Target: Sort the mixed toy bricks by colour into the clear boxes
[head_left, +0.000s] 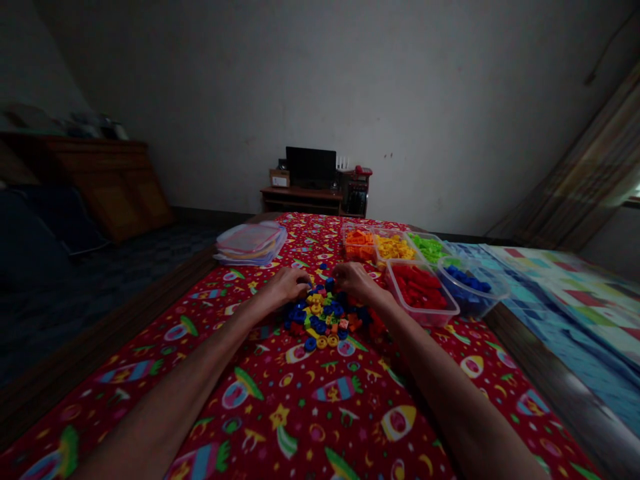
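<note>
Mixed plastic building blocks (320, 313) in blue, yellow, red, orange and green lie in a loose pile on the red patterned cloth (310, 413). At the pile's far left edge is my left hand (291, 284), its fingers curled together. A bit of blue shows by its fingertips, too small to make out as held or lying there. My right hand (354, 279) reaches over the far right of the pile, fingers bent downward and closed. Blue pieces sit right under those fingertips, and what the fingers grip is hidden.
To the right stand clear tubs sorted by colour: orange (359, 245), yellow (395, 247), green (427, 249), red (420, 287) and a round blue one (470, 283). Stacked lids (251, 243) lie at the far left. A bed (575, 300) adjoins the right side.
</note>
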`<move>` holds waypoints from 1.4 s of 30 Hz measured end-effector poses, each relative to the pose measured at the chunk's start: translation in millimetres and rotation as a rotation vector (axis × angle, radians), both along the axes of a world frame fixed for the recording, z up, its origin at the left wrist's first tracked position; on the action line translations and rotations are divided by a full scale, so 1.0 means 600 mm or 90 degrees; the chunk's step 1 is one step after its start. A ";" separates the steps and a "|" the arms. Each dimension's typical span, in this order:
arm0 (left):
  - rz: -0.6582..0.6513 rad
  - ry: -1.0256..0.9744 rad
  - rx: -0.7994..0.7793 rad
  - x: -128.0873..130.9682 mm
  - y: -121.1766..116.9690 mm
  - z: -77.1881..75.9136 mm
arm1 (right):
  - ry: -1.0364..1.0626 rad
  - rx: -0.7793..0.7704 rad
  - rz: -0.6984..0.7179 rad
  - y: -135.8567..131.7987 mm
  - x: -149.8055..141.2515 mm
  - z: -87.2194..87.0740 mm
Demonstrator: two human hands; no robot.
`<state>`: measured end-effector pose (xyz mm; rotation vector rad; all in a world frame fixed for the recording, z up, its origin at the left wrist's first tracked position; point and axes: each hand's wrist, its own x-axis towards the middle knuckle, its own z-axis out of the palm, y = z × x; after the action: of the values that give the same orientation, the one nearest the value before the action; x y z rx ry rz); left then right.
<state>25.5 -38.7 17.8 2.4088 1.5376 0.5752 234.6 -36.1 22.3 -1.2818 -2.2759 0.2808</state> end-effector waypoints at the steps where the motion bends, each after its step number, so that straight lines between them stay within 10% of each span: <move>1: 0.006 -0.024 0.008 0.000 0.002 0.000 | 0.017 0.009 -0.006 0.000 -0.001 0.002; 13: 0.079 -0.551 -0.181 0.036 -0.013 0.002 | 0.121 -0.012 0.116 -0.028 -0.046 0.024; 19: 0.059 -0.313 -0.013 0.015 -0.005 0.004 | 0.099 0.107 -0.038 -0.012 0.013 0.068; 25: 0.070 -0.002 0.032 -0.025 0.018 -0.002 | 0.089 0.246 -0.335 -0.014 0.186 0.137; 32: 0.033 0.064 -0.061 -0.032 0.025 -0.015 | -0.019 0.120 -0.566 -0.040 0.350 0.112; 42: 0.062 0.053 -0.031 -0.031 0.030 -0.026 | 0.075 0.295 -0.477 -0.051 0.272 0.160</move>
<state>6.9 -20.9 2.2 2.3595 1.6911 0.4544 397.9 -66.9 118.2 -1.6706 -1.4881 -0.4012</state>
